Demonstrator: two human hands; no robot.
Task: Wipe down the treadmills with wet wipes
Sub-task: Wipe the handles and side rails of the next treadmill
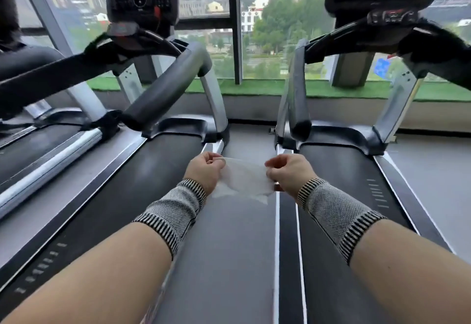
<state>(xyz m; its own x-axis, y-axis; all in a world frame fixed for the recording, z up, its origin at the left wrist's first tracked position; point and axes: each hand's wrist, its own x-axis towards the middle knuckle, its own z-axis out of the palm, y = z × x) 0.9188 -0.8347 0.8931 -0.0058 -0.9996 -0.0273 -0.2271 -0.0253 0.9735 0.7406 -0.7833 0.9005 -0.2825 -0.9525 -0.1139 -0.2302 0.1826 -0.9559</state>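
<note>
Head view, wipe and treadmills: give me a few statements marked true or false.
1. Both hands hold the wet wipe stretched between them. True.
2. The wipe is pressed on a console. False: it is held in the air, low between the two treadmills.
3. The left hand pinches the wipe's left edge. True.
4. The right hand rests on a handrail. False: it pinches the wipe.

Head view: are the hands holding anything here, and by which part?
Yes. A white wet wipe is held spread between both hands: the left hand pinches its left edge, the right hand its right edge, above the treadmills.
</note>
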